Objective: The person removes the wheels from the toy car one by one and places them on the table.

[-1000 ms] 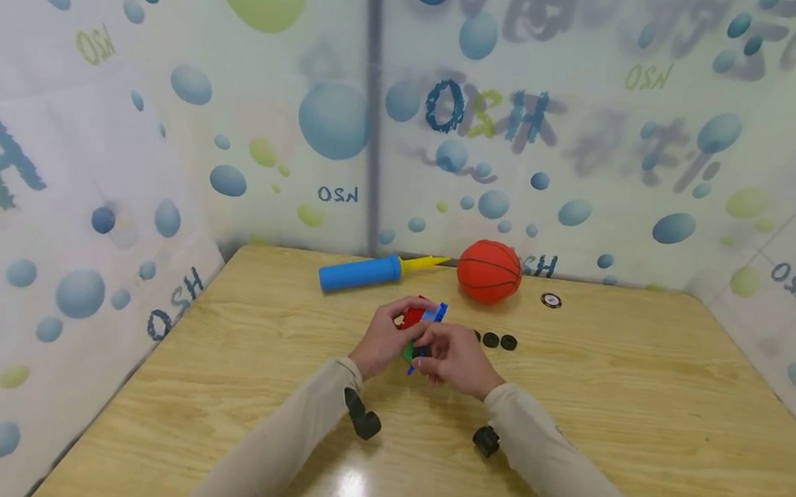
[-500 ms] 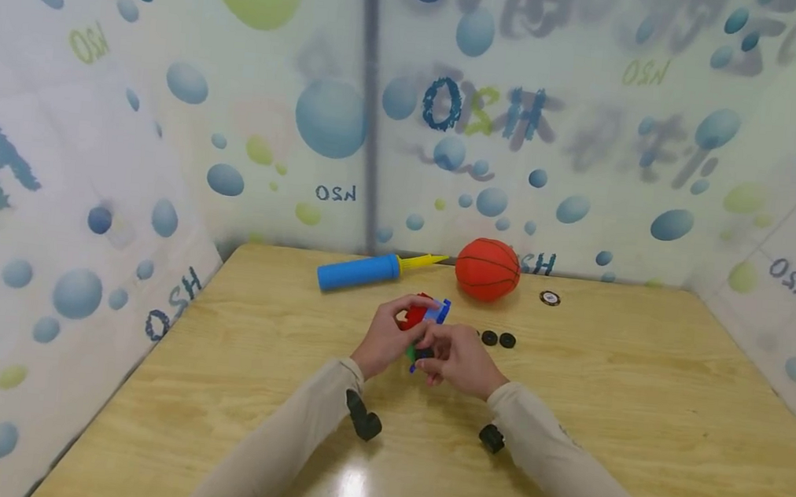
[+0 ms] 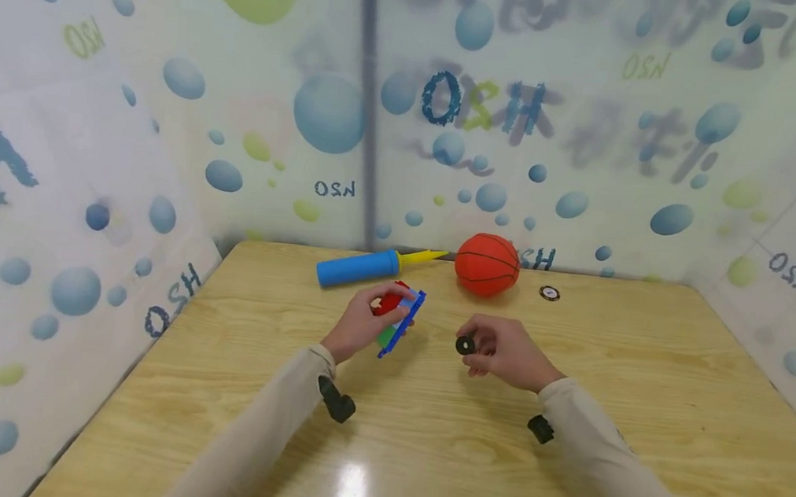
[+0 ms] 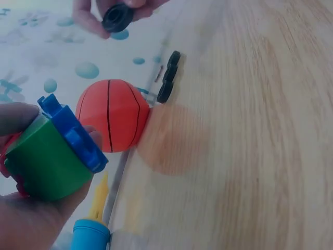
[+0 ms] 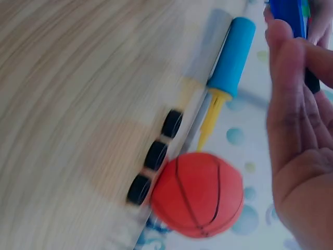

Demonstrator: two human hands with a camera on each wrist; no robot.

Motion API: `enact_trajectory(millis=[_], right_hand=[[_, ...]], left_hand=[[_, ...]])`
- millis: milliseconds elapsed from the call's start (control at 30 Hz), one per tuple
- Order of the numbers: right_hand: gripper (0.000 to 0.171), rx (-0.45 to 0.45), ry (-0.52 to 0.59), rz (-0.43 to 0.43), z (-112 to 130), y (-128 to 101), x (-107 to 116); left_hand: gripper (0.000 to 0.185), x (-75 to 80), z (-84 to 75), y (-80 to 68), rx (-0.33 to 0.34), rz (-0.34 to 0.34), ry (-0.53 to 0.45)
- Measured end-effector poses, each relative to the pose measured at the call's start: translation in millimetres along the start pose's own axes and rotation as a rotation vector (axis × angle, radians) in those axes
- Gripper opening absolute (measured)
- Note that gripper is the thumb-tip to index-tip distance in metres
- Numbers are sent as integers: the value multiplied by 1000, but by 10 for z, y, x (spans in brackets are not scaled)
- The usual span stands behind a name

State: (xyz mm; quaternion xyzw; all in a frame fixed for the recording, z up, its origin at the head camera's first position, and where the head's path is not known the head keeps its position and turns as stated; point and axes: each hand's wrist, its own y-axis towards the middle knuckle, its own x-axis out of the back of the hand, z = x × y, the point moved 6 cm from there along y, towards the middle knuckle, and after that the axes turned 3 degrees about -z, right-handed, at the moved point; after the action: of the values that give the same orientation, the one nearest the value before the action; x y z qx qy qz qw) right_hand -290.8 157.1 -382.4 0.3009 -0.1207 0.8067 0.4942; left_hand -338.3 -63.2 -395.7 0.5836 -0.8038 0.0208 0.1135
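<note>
In the head view my left hand (image 3: 354, 327) holds a block toy (image 3: 388, 334) with red, light blue and green parts on a dark blue base. The toy is raised and tilted. The left wrist view shows its green end (image 4: 49, 159) and blue base (image 4: 75, 135), with fingers and palm round it. To the right, apart from the toy, my right hand (image 3: 511, 355) pinches a small black toy wheel (image 3: 464, 345) with a hole in its middle. Three more black wheels (image 4: 169, 73) lie in a row on the table, hidden behind my right hand in the head view.
A blue hand pump (image 3: 359, 269) with a yellow nozzle lies at the back of the wooden table (image 3: 610, 425). Beside it sits a red basketball-patterned ball (image 3: 487, 265). A round black-and-white disc (image 3: 549, 293) lies further right. Patterned walls (image 3: 276, 96) enclose the table.
My hands were together at the toy and have now parted. The left hand moved left with the toy; the right hand moved right with the black wheel.
</note>
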Motion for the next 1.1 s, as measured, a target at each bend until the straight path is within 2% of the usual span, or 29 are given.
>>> enact_trajectory(millis=[100,267,367,500,633,767,1100], right_hand=[[31,-9,-79,-12,-74,-81,116],[29,-61,-258,-118,-195,-169,356],[25,-93,-282,-152,-270,-210,477],[23,-117,-281,-141,-359,-253,583],[22,-136,-334,-118,-457,-267,641],[21,-166,-370,-77,-577,-241,657],[22,-248,-461,-27,-833,-102,663]], left_hand=[[27,5,9,-19,16,18,0],[27,4,32,-31,2,47,32],[27,12,46,-28,-10,46,54],[28,18,59,-15,-10,27,138],[29,4,67,-9,9,16,231],[31,-26,73,-21,19,33,275],[34,-113,34,1,-65,75,335]])
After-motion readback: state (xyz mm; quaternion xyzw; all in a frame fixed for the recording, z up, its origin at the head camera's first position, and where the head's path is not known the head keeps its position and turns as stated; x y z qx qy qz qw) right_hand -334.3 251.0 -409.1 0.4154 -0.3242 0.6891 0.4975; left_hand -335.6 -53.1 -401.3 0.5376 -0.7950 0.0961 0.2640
